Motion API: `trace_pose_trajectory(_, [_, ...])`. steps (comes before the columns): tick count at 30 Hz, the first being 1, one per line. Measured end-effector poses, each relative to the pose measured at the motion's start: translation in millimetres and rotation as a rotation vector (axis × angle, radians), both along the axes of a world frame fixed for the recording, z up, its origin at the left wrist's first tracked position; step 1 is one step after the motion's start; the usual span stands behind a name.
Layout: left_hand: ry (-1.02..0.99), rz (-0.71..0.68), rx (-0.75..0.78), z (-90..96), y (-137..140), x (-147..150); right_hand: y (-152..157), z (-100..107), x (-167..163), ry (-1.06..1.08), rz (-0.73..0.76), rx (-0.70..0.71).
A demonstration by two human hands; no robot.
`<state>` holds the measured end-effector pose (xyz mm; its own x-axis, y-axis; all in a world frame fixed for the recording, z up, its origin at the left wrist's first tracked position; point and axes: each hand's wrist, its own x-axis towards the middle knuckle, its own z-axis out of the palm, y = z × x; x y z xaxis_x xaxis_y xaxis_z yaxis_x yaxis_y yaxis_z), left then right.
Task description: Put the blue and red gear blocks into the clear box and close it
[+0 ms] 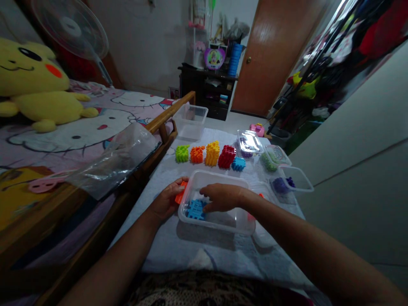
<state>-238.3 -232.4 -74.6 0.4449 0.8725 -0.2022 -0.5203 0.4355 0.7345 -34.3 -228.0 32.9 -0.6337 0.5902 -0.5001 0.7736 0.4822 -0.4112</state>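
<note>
My left hand [168,197] is closed around an orange interlocking block [181,193] just outside the left wall of a clear plastic container [216,226]. My right hand [223,196] reaches inside that container, its fingers and thumb spread apart. Below it, blue interlocking blocks [195,210] lie at the container's left end; the thumb tip is close to them, and I cannot tell whether it touches. Behind the container stand grouped blocks: green [182,154], orange [197,154], yellow [212,154], dark red [227,156] and a small blue group [238,164].
At the right, small clear boxes hold green pieces [269,161] and purple pieces [282,184]. An empty-looking clear bin [190,122] stands at the far left corner. Left of the cloth-covered table [153,250] runs a wooden bed rail [165,112] with a plastic bag [117,159] over it.
</note>
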Motion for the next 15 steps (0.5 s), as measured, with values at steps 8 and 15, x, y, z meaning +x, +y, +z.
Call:
trace_pose_trajectory(8, [0.256,0.196,0.152,13.5,6.2,-4.0,33.1,40.9,99.4,0.256,-0.405,0.119])
trace_pose_trajectory(15, [0.521,0.206,0.431,27.0,18.7,0.0,72.8,-44.7,137.5,-0.075,-0.527,0.603])
